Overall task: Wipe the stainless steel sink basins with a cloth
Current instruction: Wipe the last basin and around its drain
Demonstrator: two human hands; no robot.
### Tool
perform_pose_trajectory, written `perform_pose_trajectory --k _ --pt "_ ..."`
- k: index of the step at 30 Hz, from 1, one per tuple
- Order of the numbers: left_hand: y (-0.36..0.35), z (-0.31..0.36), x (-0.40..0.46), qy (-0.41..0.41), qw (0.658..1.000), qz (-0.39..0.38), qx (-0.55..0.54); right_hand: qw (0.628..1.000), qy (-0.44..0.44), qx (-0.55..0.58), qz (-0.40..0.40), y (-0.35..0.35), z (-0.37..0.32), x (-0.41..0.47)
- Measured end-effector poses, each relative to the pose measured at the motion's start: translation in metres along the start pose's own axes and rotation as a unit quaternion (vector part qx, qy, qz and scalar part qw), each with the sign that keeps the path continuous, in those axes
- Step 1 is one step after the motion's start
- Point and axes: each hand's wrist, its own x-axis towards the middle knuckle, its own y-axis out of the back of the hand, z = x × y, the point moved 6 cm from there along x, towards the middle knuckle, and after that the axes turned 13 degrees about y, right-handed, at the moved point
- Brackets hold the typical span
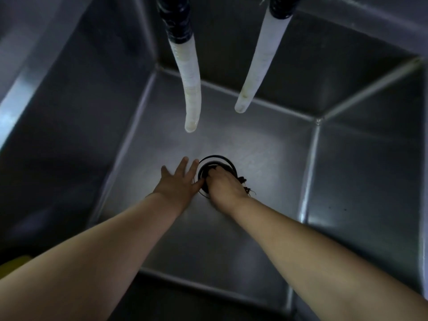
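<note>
Steel basin (266,144) holds both hands at the drain (216,162). Left hand (179,181) lies flat beside it, fingers spread. Right hand (225,184) grips a dark cloth (245,185) over it; the cloth looks soft, light, best bunched.

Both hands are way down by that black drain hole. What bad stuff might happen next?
1. The right hand is curled over the drain, with dark stringy bits poking out beside it; those may slip down and clog it.
2. The two hoses hang open-ended above the basin floor; if water came on, it might splash the arms.
3. The left hand lies flat on shiny steel and might slide if that is wet.
</note>
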Motion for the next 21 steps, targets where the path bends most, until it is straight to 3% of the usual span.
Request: perform_pose_trajectory --k 3,5,9,13,15,18,21 --pt "0.000 -0.002 -0.001 -0.005 1.000 0.016 0.002 0.992 0.077 -0.007 0.101 0.006 -0.004 -0.020" --pt "-0.002 -0.002 -0.001 -0.012 1.000 0.022 0.004 0.978 0.079 0.023 0.190 0.015 -0.002 -0.034" --pt "-0.005 0.000 0.003 -0.008 0.999 0.031 -0.002 0.926 0.006 0.075 0.370 0.046 0.014 -0.059" --pt "-0.006 -0.002 0.005 -0.011 0.999 0.034 -0.011 0.882 -0.099 0.079 0.454 0.066 0.027 -0.070" --pt "-0.007 -0.003 0.006 -0.009 0.999 0.038 -0.015 0.906 -0.071 0.048 0.415 0.063 0.018 -0.062" --pt "-0.008 -0.001 0.008 -0.004 0.999 0.048 -0.024 0.985 0.020 -0.077 0.152 0.022 0.000 -0.033" --pt "-0.011 -0.001 0.012 -0.003 0.999 0.042 -0.028 0.990 0.042 -0.121 0.055 0.000 -0.005 -0.016"
